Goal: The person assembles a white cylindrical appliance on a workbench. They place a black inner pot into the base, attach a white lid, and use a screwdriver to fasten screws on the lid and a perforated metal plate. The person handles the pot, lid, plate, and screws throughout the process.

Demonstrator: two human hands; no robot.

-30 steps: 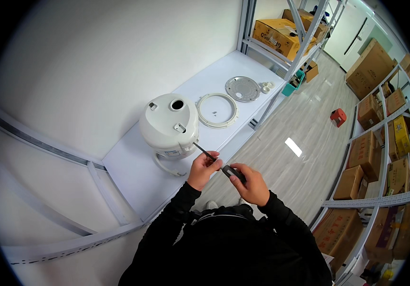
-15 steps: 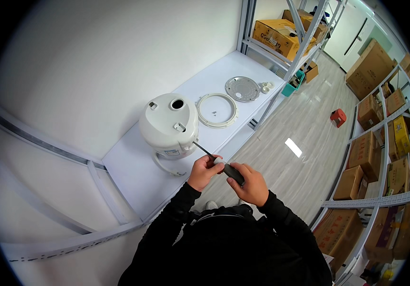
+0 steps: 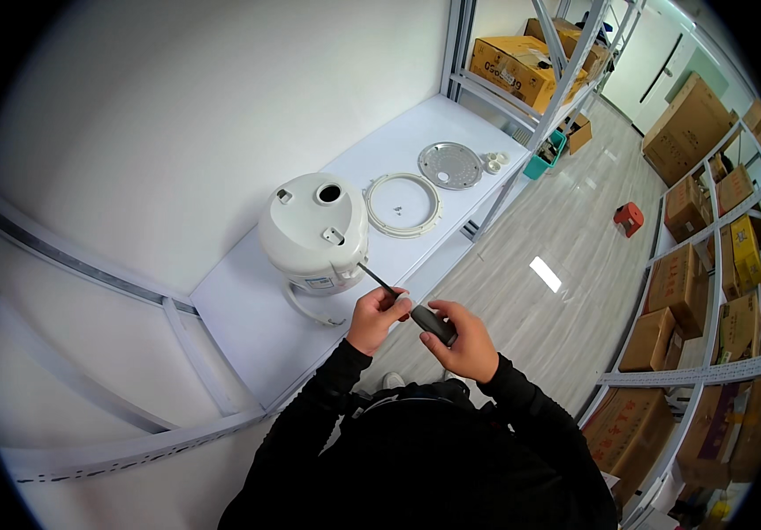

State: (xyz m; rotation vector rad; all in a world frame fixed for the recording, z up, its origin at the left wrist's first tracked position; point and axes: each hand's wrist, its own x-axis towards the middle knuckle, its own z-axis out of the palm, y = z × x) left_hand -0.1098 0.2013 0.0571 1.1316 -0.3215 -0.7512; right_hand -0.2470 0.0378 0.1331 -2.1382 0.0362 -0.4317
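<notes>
A screwdriver [image 3: 434,326] with a dark handle reaches from my hands up to the lower side of a white rice cooker [image 3: 310,238], its tip at the casing's near right edge. My left hand [image 3: 372,323] is closed around the shaft just ahead of the handle. On the handle, my right hand [image 3: 471,345] has thumb and fingers either side of it. The cooker stands closed on a white shelf [image 3: 252,353]. A pale cord [image 3: 304,309] curls at its base. Beside it lie a cream ring [image 3: 439,205], with tiny screws [image 3: 398,210] inside it, and a round metal plate [image 3: 451,165].
Small white parts [image 3: 495,162] lie near the shelf's far end. Metal uprights hold a yellow box [image 3: 522,71] behind. Below it stands a teal bin [image 3: 544,156]. On the floor is a red stool [image 3: 628,219]. Shelving with cardboard boxes [image 3: 679,284] runs along the right.
My right-hand fingers have shifted and loosened slightly around the handle, showing more of it. The left-hand grip has moved only a little. The cooker and the loose parts have stayed put.
</notes>
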